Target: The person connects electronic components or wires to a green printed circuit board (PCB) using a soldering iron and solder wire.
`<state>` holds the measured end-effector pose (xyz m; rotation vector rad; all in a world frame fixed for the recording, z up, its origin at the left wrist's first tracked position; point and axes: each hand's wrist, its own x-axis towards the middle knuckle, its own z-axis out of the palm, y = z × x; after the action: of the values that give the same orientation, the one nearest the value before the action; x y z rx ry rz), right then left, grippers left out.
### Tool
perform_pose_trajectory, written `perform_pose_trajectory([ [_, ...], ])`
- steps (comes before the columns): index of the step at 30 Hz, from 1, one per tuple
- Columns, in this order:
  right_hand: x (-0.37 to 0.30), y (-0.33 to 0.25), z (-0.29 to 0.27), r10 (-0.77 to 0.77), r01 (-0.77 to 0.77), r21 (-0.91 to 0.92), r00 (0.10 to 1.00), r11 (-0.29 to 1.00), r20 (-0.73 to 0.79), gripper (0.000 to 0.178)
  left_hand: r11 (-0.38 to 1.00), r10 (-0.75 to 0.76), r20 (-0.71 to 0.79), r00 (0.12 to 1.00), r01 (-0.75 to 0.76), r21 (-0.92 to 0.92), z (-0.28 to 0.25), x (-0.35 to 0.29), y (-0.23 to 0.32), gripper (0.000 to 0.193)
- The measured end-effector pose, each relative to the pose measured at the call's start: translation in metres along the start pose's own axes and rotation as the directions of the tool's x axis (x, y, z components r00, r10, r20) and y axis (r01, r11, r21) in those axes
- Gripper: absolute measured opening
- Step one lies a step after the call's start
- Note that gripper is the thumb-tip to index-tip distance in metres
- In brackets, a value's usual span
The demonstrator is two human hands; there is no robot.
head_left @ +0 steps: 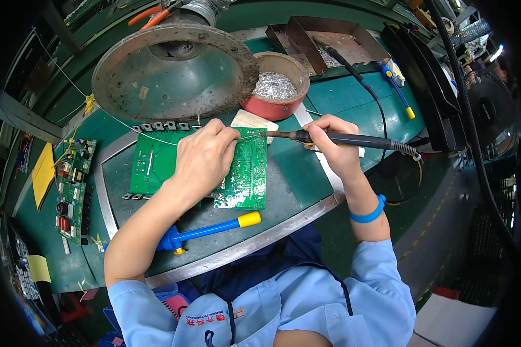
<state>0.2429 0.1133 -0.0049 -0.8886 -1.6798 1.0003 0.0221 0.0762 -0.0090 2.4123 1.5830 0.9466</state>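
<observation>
1. Our right hand [330,139] grips the soldering iron [341,139] by its black handle, well back from the hot tip.
2. Our left hand [205,159] is closed, pinching thin solder wire [156,139], and rests on the green circuit board [150,165].
3. We judge the board light, stiff and fragile, best held by its edges. It lies mid-bench, towards the near edge.

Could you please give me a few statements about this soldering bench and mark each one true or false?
1. The right hand holds a soldering iron with its tip toward the green circuit board. True.
2. The left hand rests on that board. True.
3. The blue tool with a yellow tip is in the left hand. False: it lies on the work surface, nearer the person than the board.
4. The red pot is empty. False: it holds silvery metal.
5. A blue band is on the right wrist. True.
</observation>
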Motion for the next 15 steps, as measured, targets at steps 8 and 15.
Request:
perform_pose_trajectory([
  [8,0.0065,-0.0087,-0.004,0.031,-0.026,-0.079,0.997,0.997,0.074,0.01,1.0,0.005,0.004,1.0,-0.005,0.01,-0.0004,-0.0012,-0.0006,0.007],
  [15,0.0087,-0.0056,-0.003,0.055,-0.053,-0.047,0.998,0.998,0.042,0.01,1.0,-0.011,-0.01,1.0,0.011,0.026,-0.0001,-0.0009,-0.0002,0.007],
])
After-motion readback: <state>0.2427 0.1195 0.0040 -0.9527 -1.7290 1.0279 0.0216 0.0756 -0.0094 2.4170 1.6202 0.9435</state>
